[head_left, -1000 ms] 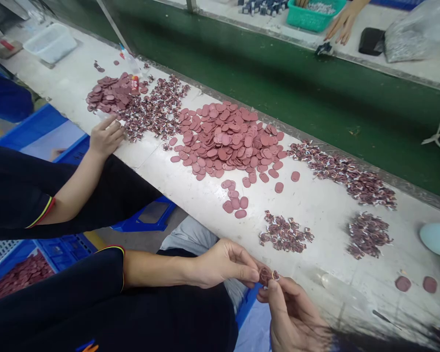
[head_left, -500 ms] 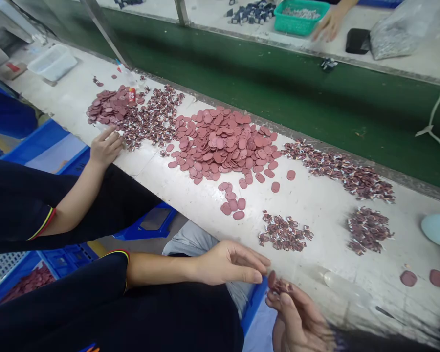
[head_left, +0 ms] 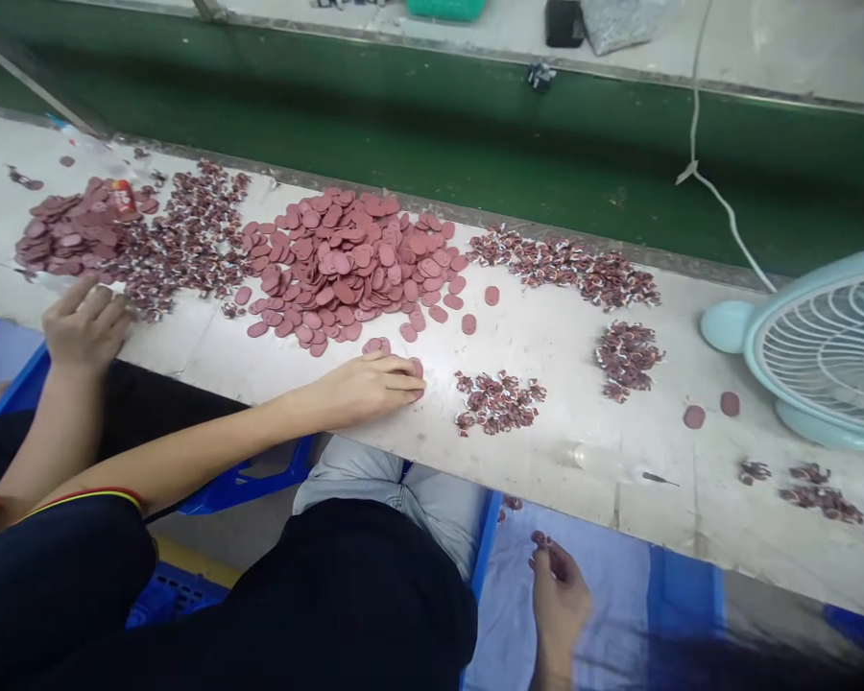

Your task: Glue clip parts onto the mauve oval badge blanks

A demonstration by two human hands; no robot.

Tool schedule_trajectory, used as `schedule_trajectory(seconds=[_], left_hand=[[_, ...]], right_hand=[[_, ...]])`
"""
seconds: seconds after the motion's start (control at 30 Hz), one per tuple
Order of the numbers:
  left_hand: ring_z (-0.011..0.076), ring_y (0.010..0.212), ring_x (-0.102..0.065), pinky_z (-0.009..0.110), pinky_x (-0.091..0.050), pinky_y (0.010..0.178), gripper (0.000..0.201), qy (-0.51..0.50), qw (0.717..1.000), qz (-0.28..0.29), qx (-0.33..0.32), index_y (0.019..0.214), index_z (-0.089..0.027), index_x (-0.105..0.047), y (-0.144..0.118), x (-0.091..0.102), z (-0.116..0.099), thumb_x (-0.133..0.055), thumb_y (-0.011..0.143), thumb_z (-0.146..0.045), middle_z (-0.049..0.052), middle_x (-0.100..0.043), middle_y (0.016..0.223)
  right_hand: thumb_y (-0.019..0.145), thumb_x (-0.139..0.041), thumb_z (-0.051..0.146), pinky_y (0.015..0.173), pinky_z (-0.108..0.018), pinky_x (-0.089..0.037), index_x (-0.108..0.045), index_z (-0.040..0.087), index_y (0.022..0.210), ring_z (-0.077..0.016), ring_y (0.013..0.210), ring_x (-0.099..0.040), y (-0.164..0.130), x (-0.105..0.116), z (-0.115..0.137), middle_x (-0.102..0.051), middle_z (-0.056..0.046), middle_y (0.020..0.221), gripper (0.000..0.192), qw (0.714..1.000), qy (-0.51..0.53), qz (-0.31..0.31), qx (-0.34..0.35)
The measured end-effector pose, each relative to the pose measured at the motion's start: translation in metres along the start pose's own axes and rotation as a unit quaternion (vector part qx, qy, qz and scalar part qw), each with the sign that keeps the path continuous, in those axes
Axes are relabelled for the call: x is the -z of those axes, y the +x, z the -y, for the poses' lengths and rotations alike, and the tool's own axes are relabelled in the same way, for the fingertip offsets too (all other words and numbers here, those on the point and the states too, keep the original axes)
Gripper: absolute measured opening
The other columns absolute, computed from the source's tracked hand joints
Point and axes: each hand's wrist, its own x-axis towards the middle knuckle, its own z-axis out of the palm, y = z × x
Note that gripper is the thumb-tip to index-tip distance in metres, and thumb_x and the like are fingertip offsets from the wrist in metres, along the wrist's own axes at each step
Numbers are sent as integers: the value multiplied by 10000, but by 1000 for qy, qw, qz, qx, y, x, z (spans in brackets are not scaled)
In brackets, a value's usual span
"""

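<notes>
My left hand lies on the white table with its fingers stretched out, covering a few loose reddish oval discs. Just beyond it spreads a large heap of the same ovals. To its right is a cluster of small dark-brown parts with pale bits, too small to make out. Below the table edge, my right hand is closed, pinching a small reddish-brown piece between thumb and fingers. Under that hand is a blue crate lined with a pale sheet.
A co-worker's hand is at the left, beside another oval pile. More brown parts lie along the back. A light-blue fan stands right. Near the front edge lies a clear tube with a dark needle-like tip.
My left hand has gone from beside my right hand to the loose ovals on the table. My right hand is now lower, over the crate. The view has swung right, bringing in the fan.
</notes>
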Motion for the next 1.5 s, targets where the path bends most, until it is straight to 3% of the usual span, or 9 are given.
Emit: schedule_trajectory(seconds=[0.13, 0.33, 0.6, 0.83, 1.0, 1.17, 1.23, 1.33, 1.5], left_hand=[[240, 1323, -636, 350, -442, 1072, 290, 9, 999, 14, -42, 1165, -194, -805, 4, 6, 6, -525, 1088, -194, 65, -767, 1362], [211, 1281, -662, 319, -485, 968, 268, -24, 996, -1, -89, 1163, -233, -807, 15, 9, 19, -559, 1071, -187, 47, -805, 1266], [227, 1251, -675, 352, -546, 1097, 236, -98, 989, -64, -87, 1166, -234, -782, 18, 16, 5, -663, 967, -188, 75, -805, 1169], [235, 1237, -702, 379, -580, 1087, 281, -179, 976, -103, -60, 1187, -245, -764, 13, 20, 0, -721, 921, -165, 90, -793, 1162], [237, 1224, -702, 396, -590, 1077, 247, -174, 976, -111, -62, 1164, -227, -758, 13, 24, -4, -687, 937, -160, 97, -791, 1161], [244, 1189, -712, 410, -602, 1052, 245, -199, 971, -123, -56, 1157, -224, -754, 11, 28, -9, -681, 933, -159, 105, -794, 1146], [236, 1128, -735, 386, -621, 998, 261, -252, 958, -127, -44, 1176, -221, -751, 8, 29, -14, -685, 931, -161, 119, -787, 1153], [203, 987, -769, 316, -642, 865, 291, -368, 920, -132, -17, 1207, -212, -748, 2, 26, -29, -680, 932, -146, 138, -774, 1152], [199, 927, -788, 314, -652, 828, 286, -477, 869, -130, 15, 1192, -210, -766, -5, 15, -50, -682, 930, -133, 138, -776, 1115]], right_hand=[[828, -586, 638, 860, -504, -483, -757, 349, 960, -251, 971, -789, 1, -27, -15, -786, 201, 842, 361, 998, -47, 16, 42], [865, -462, 722, 857, -476, -484, -714, 315, 1031, -210, 965, -771, 2, -39, -15, -782, 163, 926, 506, 992, -86, 35, 85], [922, -390, 751, 919, -491, -527, -716, 281, 1074, -222, 1011, -734, 0, -48, -20, -753, 90, 968, 591, 989, -97, 24, 105], [950, -658, 564, 947, -455, -600, -721, 211, 1151, -183, 929, -720, 0, -40, -13, -779, -39, 1093, 410, 987, -100, 77, 95], [963, -643, 565, 947, -445, -601, -720, 214, 1149, -194, 964, -724, 4, -41, -10, -772, -23, 1060, 405, 986, -114, 84, 83], [952, -644, 589, 882, -420, -592, -700, 207, 1143, -160, 840, -679, -1, -39, -3, -748, -20, 1044, 430, 987, -136, 65, 62], [952, -625, 621, 859, -409, -582, -702, 214, 1162, -153, 808, -670, -5, -39, 1, -744, -9, 1000, 465, 987, -139, 65, 54], [1036, -397, 648, 856, -391, -570, -744, 204, 1125, -160, 826, -709, -10, -42, 6, -715, 35, 864, 571, 985, -139, 96, 47], [942, -665, 598, 802, -371, -596, -745, 226, 1063, -154, 764, -700, -4, -49, 6, -732, 34, 824, 400, 981, -124, 144, 31]])
